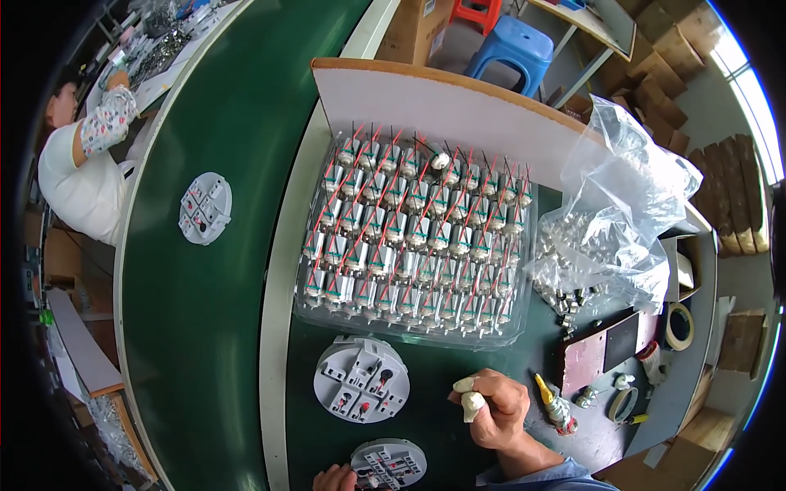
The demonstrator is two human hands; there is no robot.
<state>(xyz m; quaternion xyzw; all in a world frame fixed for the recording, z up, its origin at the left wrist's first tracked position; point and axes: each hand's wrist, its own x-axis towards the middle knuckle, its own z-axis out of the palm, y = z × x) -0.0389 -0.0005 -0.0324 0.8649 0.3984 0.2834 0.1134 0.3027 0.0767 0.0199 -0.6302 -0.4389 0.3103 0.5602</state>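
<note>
At the lower edge, the fingers of my left hand (334, 479) grip the left rim of a round grey plastic housing (405, 462). Much of that hand falls outside the picture. My right hand (501, 411) is raised over the green bench to the right, with white coverings on thumb and forefinger. Those two fingertips are closed together, and anything between them is too small or hidden to make out. A second round grey housing (352, 380), with slots and small red and black parts, lies just beyond the first.
A clear tray (307, 309) of small metal motors with red and black wires stands before a cardboard partition (458, 102). Right of it are a plastic bag (630, 196), a yellow-tipped tool (544, 389) and tape (679, 326). A green conveyor (205, 327) carries another housing (205, 208); a co-worker (82, 184) sits beyond.
</note>
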